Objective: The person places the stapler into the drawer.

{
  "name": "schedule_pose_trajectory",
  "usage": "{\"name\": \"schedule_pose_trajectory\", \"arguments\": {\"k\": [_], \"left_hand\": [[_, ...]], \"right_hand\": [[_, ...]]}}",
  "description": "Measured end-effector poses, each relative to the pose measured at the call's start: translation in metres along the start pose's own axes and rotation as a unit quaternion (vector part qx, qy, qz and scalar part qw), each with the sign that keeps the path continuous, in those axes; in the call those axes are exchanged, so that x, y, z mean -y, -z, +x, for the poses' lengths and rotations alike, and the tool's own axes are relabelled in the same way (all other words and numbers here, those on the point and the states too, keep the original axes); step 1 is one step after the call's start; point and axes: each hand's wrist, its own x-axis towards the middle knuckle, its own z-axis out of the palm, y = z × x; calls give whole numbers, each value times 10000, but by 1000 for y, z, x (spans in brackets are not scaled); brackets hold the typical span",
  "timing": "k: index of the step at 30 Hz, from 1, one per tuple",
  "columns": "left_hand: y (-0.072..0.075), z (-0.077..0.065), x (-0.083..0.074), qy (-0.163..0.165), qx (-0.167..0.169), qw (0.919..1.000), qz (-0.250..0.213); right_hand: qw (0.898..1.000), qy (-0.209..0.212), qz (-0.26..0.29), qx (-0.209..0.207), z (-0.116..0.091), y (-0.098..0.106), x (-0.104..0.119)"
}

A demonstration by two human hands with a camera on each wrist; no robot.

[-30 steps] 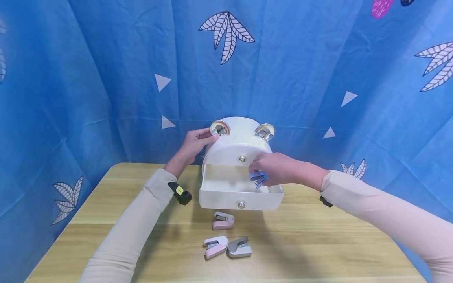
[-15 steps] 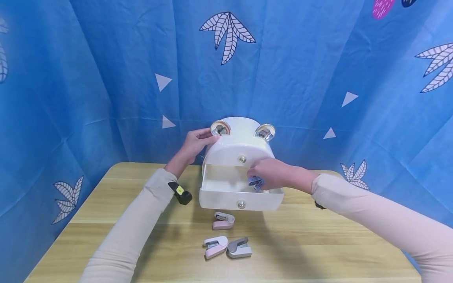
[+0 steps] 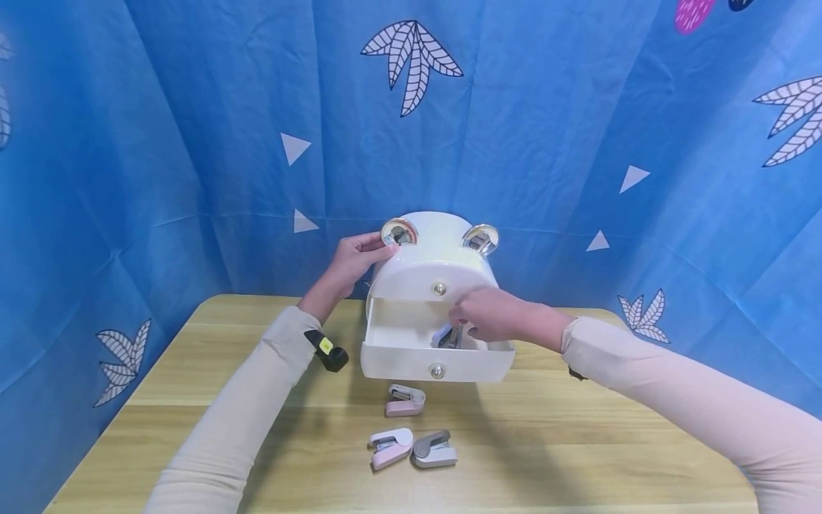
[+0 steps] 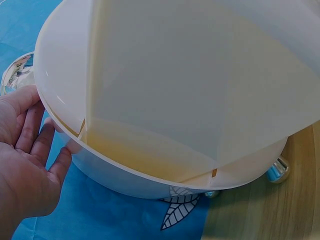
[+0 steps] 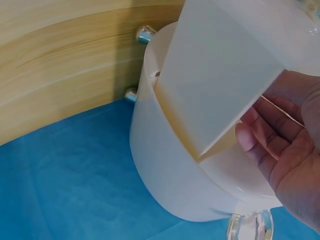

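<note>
My right hand (image 3: 489, 314) reaches into the pulled-out lower drawer (image 3: 399, 364) of a white rounded drawer box (image 3: 439, 239). Its fingertips pinch the end of a small blue-purple stapler (image 3: 443, 335) low inside the drawer. In the right wrist view the drawer wall hides the stapler, and the right fingers (image 5: 267, 132) bend over the drawer's edge. My left hand (image 3: 353, 262) steadies the box at its upper left, thumb beside the shiny round ear (image 3: 399, 232). The left wrist view shows the left fingers (image 4: 35, 127) against the box's side.
In front of the drawer, on the wooden table (image 3: 578, 428), lie a pink-and-white stapler (image 3: 405, 401), another white-and-pink stapler (image 3: 391, 448) and a grey-and-white stapler (image 3: 434, 450). A blue patterned curtain (image 3: 546, 128) hangs behind the box.
The right hand has lowered into the drawer with the blue-purple stapler, which has turned and shifted left under the fingers. The left hand and the box have stayed in place.
</note>
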Motion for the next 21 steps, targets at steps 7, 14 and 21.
{"name": "schedule_pose_trajectory", "arguments": {"k": [7,14,21], "left_hand": [[1,0,0,7,23,10000,-17],[1,0,0,25,39,10000,28],[1,1,1,-2,31,10000,63]], "right_hand": [[10000,-10,-17,-16,0,5,1],[9999,-58,47,-88,0,9,4],[9988,-27,321,-381,-5,18,15]]}}
